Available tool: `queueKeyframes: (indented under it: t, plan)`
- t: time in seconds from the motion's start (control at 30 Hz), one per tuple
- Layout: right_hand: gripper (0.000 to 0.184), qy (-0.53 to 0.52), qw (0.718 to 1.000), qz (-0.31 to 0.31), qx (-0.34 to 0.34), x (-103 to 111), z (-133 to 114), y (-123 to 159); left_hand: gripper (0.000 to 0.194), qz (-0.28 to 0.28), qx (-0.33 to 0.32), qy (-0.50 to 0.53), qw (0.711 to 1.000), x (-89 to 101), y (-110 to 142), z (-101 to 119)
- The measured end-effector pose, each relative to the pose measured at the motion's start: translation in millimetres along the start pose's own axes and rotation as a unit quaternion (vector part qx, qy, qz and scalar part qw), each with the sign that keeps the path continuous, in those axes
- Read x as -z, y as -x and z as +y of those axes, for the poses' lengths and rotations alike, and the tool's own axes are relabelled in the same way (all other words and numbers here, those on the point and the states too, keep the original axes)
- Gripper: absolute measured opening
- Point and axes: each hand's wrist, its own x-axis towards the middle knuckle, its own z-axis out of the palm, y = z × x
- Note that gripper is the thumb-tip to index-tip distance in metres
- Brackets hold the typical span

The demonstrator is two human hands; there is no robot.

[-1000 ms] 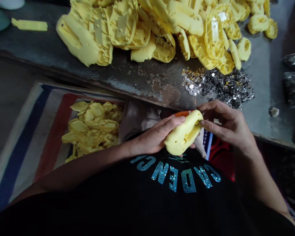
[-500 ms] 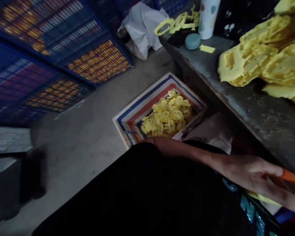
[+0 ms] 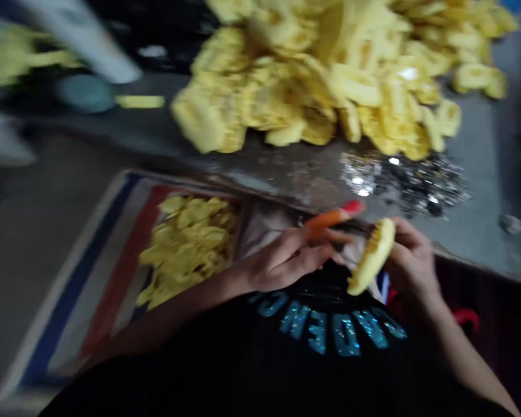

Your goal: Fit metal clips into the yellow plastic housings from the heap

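Note:
My right hand [image 3: 414,263] pinches a yellow moulded piece [image 3: 372,256], long and rounded with a rough inner side, just in front of the table edge. To its left, my left hand [image 3: 293,260] reaches across above my lap, fingers stretched out and apart. An orange covering with a red tip [image 3: 330,220] is on one of its fingers; blur hides its exact kind. No held object shows in that hand. On the table [image 3: 252,174], beyond both hands, lies a large heap of similar yellow pieces [image 3: 282,92]. Small shiny silver parts [image 3: 429,182] lie in front of the heap.
At the left below the table, a striped red, white and blue container [image 3: 87,289] holds many yellow pieces [image 3: 186,243]. A round teal object [image 3: 85,92], a yellow strip [image 3: 139,102] and a pale cylinder [image 3: 91,40] are on the table's left part.
My view has swung right, from the floor and stacked blue crates to the table. The right hand with its yellow piece and the silver parts have come into view; my left hand now appears nearer the centre.

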Motion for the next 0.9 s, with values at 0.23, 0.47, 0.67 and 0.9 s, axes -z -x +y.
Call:
queueKeyframes:
  t: [0.23,0.47,0.67,0.9]
  plan:
    - [0.046,-0.253,0.944,-0.057,-0.205,-19.9,34.7,1.7,0.058,0.017,-0.030,-0.048,0.998,-1.1,-17.8,-14.9]
    - [0.033,-0.045,0.990,-0.127,-0.027,25.4,2.1,-8.7,0.047,-0.068,-0.080,-0.074,0.992,-1.3,-44.3,3.2]
    - [0.013,0.440,0.885,0.066,0.140,70.7,15.4,-38.5,0.048,-0.217,0.031,-0.248,0.944,27.6,-31.0,38.3]
    - [0.018,0.586,0.798,0.017,0.135,78.4,33.5,-76.4,0.051,-0.357,0.070,-0.316,0.876,41.3,-56.4,62.4]
